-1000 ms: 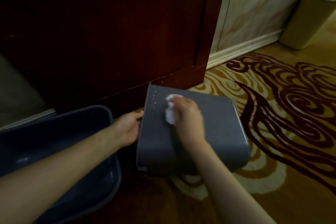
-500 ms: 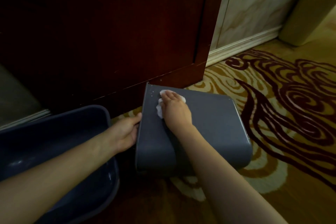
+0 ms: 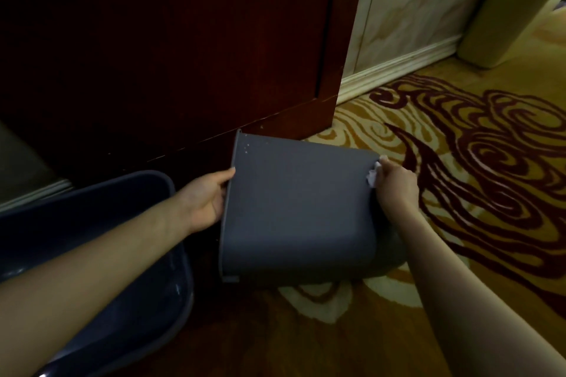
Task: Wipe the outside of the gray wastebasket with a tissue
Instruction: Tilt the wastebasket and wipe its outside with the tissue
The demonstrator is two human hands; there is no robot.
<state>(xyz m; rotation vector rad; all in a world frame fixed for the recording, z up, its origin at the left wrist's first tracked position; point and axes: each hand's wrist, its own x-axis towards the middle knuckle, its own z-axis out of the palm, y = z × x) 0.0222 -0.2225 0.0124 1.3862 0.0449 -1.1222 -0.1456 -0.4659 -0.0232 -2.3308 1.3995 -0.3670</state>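
Observation:
The gray wastebasket (image 3: 300, 208) lies on its side on the carpet, its open rim facing left. My left hand (image 3: 208, 202) grips that rim at its left edge. My right hand (image 3: 396, 190) rests at the basket's right end, near its base, with fingers closed on a crumpled white tissue (image 3: 373, 177) pressed against the gray wall. A few small white specks (image 3: 246, 144) sit near the top left corner of the basket's upper side.
A dark blue plastic basin (image 3: 101, 254) lies at the left, under my left forearm. A dark red wooden cabinet (image 3: 183, 40) stands right behind the basket. A tan bin (image 3: 508, 18) stands at the far right by the marble wall and white baseboard. Patterned carpet (image 3: 459, 147) covers the floor.
My right hand slid the tissue from the basket's upper left area across to its right end. The left hand stayed on the rim.

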